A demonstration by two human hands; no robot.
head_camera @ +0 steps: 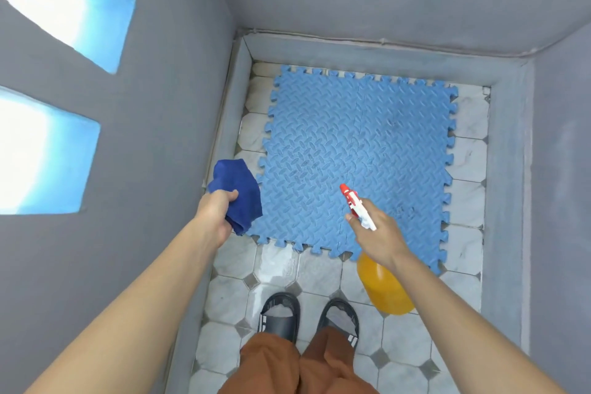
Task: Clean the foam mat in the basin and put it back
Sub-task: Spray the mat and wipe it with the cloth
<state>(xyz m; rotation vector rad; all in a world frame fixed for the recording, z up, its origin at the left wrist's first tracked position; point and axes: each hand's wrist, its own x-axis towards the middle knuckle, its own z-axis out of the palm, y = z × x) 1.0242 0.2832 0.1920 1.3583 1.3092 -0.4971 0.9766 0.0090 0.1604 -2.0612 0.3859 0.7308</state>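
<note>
One foam mat [356, 157], one cloth [236, 195], one spray bottle [383, 285], two hands, two sandals, two wall openings.

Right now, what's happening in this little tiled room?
A person stands on the tiled floor facing a blue interlocking foam mat that lies flat on it. The right hand holds an orange spray bottle, its red-and-white nozzle aimed at the mat. The left hand grips a dark blue cloth, held beside the mat's left edge.

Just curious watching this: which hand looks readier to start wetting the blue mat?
The right hand: it grips the spray bottle, nozzle aimed over the foam mat. The left hand holds only the blue cloth.
</note>
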